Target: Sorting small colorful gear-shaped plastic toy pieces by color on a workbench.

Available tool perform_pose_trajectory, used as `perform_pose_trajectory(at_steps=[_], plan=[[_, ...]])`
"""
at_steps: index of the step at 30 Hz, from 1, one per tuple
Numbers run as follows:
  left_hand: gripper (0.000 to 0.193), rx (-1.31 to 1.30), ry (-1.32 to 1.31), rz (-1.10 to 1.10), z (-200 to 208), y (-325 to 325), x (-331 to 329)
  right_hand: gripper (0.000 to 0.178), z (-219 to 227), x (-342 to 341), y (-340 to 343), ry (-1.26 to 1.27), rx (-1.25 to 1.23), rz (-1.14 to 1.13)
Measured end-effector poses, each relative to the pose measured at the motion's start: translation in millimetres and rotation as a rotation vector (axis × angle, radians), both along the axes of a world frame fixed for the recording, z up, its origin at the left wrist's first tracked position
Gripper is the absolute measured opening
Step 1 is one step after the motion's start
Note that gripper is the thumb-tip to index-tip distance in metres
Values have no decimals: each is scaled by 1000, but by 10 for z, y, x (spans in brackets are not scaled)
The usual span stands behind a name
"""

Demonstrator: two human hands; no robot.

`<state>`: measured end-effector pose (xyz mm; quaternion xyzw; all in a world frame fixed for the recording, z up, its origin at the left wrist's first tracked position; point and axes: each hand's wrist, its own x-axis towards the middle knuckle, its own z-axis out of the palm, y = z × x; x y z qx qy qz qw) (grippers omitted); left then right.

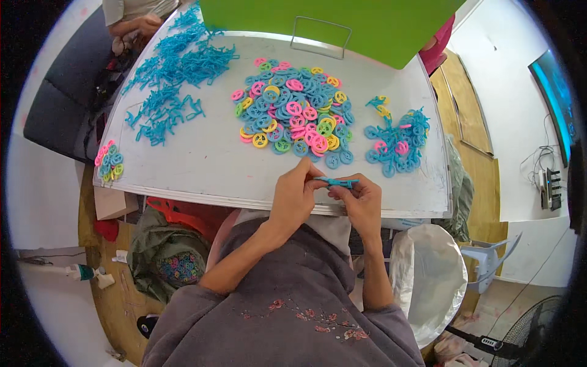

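At the table's near edge, my left hand [292, 192] and my right hand [365, 205] meet, both closed in a pinch. Between their fingertips lies a slim blue plastic piece [340, 182], held level; its ends are partly covered by fingers. Just beyond is a heap of small spoked plastic wheels [293, 110] in blue, pink, yellow and green. To the right lies a smaller pile of blue sticks joined with wheels [400, 144]. Loose blue forked sticks [183, 61] are spread over the far left, and a little cluster of wheels [110, 162] sits at the left edge.
A green board [330, 24] stands across the back of the white table [214, 165]. Another person's hands [137, 27] are at the far left. Below the table are a green sack [147, 244] with wheels inside, a silvery bag [428, 281] and a fan [532, 330].
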<state>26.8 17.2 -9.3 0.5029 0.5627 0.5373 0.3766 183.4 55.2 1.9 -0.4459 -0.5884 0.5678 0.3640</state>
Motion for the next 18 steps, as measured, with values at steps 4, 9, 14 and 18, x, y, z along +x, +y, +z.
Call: perform_pose_trajectory(at_steps=[4,9,14,18], plan=[[10,32,-90,27,12,-1,13,7,-171,-30,32,47,-46,-45],[20,13,-250,54,47,-18,-48,15,-100,-119,20,-124,-9,-83],[20,61,-56,101,112,-56,-60,21,85,-124,25,-122,-14,-70],[21,48,-86,108,109,-81,-40,12,53,-123,29,-105,33,-83]])
